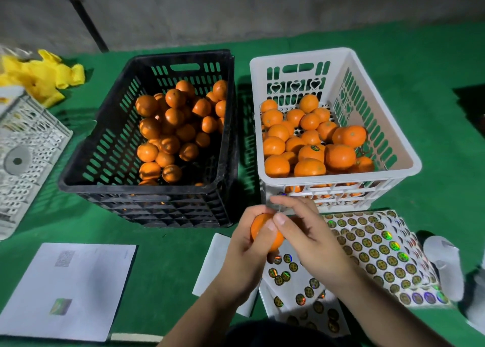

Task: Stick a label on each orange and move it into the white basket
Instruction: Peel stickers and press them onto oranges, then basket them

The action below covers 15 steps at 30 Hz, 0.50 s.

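My left hand (242, 252) grips an orange (265, 232) just in front of the white basket (409, 160). My right hand (309, 236) rests against the same orange, its thumb pressed on the peel; any label under the thumb is hidden. The white basket holds several oranges, one with a dark round label (315, 148) on top. A black crate (78, 179) to its left holds several unlabelled oranges. Sheets of round holographic labels (378, 244) lie under and to the right of my hands.
A white paper sheet (70, 289) lies at the front left on the green table cover. A white lattice crate (29, 152) and yellow bags (44, 76) sit at the far left. A white roll-like object (446, 262) stands at the right edge.
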Each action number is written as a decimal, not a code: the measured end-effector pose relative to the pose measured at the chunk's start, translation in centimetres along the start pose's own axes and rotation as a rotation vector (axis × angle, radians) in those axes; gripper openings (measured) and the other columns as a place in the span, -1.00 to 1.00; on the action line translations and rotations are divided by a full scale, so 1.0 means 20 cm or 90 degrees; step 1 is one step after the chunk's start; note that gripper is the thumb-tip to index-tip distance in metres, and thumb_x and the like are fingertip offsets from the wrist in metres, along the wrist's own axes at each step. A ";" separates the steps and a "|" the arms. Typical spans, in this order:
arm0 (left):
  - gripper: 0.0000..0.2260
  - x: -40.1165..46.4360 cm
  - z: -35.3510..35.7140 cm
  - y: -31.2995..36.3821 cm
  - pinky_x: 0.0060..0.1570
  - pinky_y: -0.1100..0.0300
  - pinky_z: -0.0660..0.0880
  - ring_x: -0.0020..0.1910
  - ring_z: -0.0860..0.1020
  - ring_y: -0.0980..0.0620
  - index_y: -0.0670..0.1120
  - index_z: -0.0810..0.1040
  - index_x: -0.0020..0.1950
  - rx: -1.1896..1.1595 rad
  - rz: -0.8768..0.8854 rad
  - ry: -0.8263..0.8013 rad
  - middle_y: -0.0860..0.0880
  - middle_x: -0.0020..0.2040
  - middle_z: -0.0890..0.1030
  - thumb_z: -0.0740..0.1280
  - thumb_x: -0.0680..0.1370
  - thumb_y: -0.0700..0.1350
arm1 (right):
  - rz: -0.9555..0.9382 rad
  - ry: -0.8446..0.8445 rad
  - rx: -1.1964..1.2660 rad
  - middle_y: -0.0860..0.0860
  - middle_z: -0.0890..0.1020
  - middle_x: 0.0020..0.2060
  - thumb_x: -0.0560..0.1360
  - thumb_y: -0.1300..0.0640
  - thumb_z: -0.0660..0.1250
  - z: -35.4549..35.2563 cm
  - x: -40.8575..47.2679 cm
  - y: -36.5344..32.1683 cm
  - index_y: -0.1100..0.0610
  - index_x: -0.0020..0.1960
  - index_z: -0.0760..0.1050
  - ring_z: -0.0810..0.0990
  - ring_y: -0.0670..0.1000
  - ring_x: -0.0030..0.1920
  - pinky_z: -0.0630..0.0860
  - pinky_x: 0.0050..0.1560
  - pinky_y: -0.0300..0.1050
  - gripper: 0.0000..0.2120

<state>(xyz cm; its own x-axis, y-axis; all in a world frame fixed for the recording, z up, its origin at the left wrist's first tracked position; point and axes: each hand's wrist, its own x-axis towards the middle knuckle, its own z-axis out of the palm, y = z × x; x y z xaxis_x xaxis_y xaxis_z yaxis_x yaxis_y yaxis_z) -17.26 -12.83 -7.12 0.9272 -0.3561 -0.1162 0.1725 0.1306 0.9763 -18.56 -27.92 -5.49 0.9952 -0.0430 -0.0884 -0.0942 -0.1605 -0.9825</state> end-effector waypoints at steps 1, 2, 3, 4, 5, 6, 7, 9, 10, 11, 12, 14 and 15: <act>-0.75 0.01 0.01 0.01 -0.25 0.12 0.47 -0.21 0.46 -0.05 -0.12 0.47 0.33 -0.001 0.012 0.000 -0.21 -0.06 0.51 0.27 0.72 -0.01 | -0.002 -0.005 0.014 -0.12 0.46 0.26 0.55 -0.22 0.32 0.02 0.00 -0.01 -0.27 0.31 0.56 0.50 -0.15 0.31 0.49 0.21 -0.33 -0.65; -0.71 0.01 0.03 0.03 -0.20 0.06 0.51 -0.17 0.51 -0.08 -0.09 0.47 0.36 -0.011 0.010 0.000 -0.22 0.00 0.55 0.25 0.72 0.05 | -0.004 -0.016 0.034 -0.10 0.45 0.27 0.54 -0.21 0.34 0.03 0.01 -0.03 -0.26 0.31 0.57 0.51 -0.11 0.31 0.52 0.20 -0.28 -0.65; -0.64 0.02 0.05 0.05 -0.10 -0.02 0.58 -0.06 0.59 -0.10 -0.07 0.47 0.39 -0.033 -0.009 -0.001 -0.18 0.10 0.60 0.23 0.70 0.13 | -0.011 -0.026 0.048 -0.09 0.44 0.27 0.53 -0.21 0.36 0.04 0.02 -0.04 -0.24 0.29 0.59 0.52 -0.08 0.31 0.55 0.21 -0.22 -0.66; -0.55 0.03 0.07 0.07 0.09 -0.13 0.60 0.12 0.64 -0.11 -0.05 0.46 0.43 -0.068 -0.037 -0.002 -0.14 0.22 0.62 0.19 0.68 0.22 | -0.022 -0.025 0.051 -0.09 0.44 0.27 0.51 -0.21 0.38 0.04 0.03 -0.06 -0.23 0.26 0.61 0.52 -0.08 0.32 0.54 0.25 -0.18 -0.67; -0.45 0.04 0.10 0.10 0.26 -0.19 0.56 0.28 0.61 -0.10 -0.05 0.45 0.46 -0.120 -0.066 -0.001 -0.13 0.33 0.60 0.15 0.65 0.29 | -0.037 -0.011 0.048 -0.11 0.45 0.27 0.48 -0.22 0.39 0.04 0.04 -0.08 -0.23 0.20 0.63 0.51 -0.11 0.34 0.51 0.29 -0.19 -0.69; -0.39 0.06 0.13 0.12 0.34 -0.20 0.53 0.37 0.58 -0.09 -0.07 0.43 0.48 -0.174 -0.081 -0.001 -0.14 0.39 0.58 0.08 0.62 0.32 | -0.049 0.015 0.053 -0.13 0.47 0.25 0.46 -0.22 0.40 0.03 0.05 -0.09 -0.21 0.16 0.65 0.50 -0.14 0.34 0.49 0.30 -0.25 -0.70; -0.37 0.07 0.15 0.13 0.34 -0.16 0.54 0.39 0.56 -0.07 -0.09 0.40 0.49 -0.218 -0.081 -0.001 -0.13 0.41 0.57 0.01 0.60 0.30 | -0.057 0.041 0.068 -0.16 0.50 0.23 0.44 -0.21 0.40 0.02 0.07 -0.11 -0.17 0.12 0.67 0.50 -0.18 0.34 0.47 0.27 -0.33 -0.71; -0.38 0.10 0.17 0.16 0.30 -0.10 0.56 0.42 0.54 -0.07 -0.14 0.34 0.51 -0.260 -0.047 0.005 -0.11 0.43 0.56 -0.08 0.62 0.21 | -0.065 0.055 0.099 -0.19 0.54 0.21 0.47 -0.15 0.45 0.00 0.11 -0.15 -0.12 0.09 0.69 0.53 -0.22 0.30 0.45 0.21 -0.42 -0.76; -0.40 0.11 0.18 0.18 0.33 -0.12 0.54 0.44 0.52 -0.09 -0.15 0.32 0.52 -0.265 -0.024 0.008 -0.13 0.45 0.54 -0.08 0.64 0.19 | -0.058 0.049 0.095 -0.17 0.55 0.21 0.48 -0.13 0.47 -0.01 0.13 -0.17 -0.13 0.10 0.69 0.54 -0.22 0.29 0.46 0.21 -0.40 -0.78; -0.41 0.14 0.19 0.20 0.36 -0.18 0.51 0.46 0.49 -0.12 -0.17 0.31 0.53 -0.263 -0.005 0.008 -0.16 0.46 0.52 -0.07 0.65 0.17 | -0.043 0.032 0.081 -0.14 0.55 0.23 0.49 -0.16 0.46 -0.03 0.16 -0.18 -0.16 0.13 0.68 0.54 -0.23 0.29 0.49 0.24 -0.35 -0.76; -0.41 0.16 0.19 0.22 0.38 -0.26 0.47 0.47 0.47 -0.17 -0.21 0.30 0.52 -0.254 0.014 0.013 -0.22 0.48 0.48 -0.04 0.66 0.16 | -0.017 0.010 0.074 -0.12 0.54 0.25 0.46 -0.22 0.45 -0.04 0.19 -0.20 -0.19 0.17 0.65 0.54 -0.23 0.28 0.51 0.29 -0.27 -0.69; -0.41 0.25 0.19 0.27 0.33 -0.36 0.47 0.47 0.43 -0.29 -0.25 0.33 0.48 -0.216 0.030 0.065 -0.32 0.48 0.37 0.05 0.64 0.17 | 0.043 -0.030 0.097 -0.05 0.59 0.23 0.38 -0.35 0.44 -0.07 0.24 -0.23 -0.19 0.21 0.63 0.59 -0.15 0.26 0.54 0.32 -0.10 -0.54; -0.46 0.30 0.19 0.30 0.29 -0.31 0.50 0.48 0.42 -0.30 -0.22 0.37 0.46 -0.180 0.021 0.087 -0.30 0.49 0.34 0.08 0.66 0.15 | 0.044 -0.044 0.113 -0.01 0.63 0.21 0.37 -0.37 0.42 -0.09 0.27 -0.24 -0.15 0.19 0.64 0.63 -0.10 0.23 0.57 0.29 -0.05 -0.52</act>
<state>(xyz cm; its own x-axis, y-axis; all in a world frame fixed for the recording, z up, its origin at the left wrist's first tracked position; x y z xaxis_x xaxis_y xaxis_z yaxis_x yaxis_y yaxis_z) -11.93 -17.67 -1.18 0.9667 -0.2222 -0.1268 0.2090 0.3997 0.8925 -12.76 -29.17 -0.87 0.9867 0.0210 -0.1614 -0.1617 0.0175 -0.9867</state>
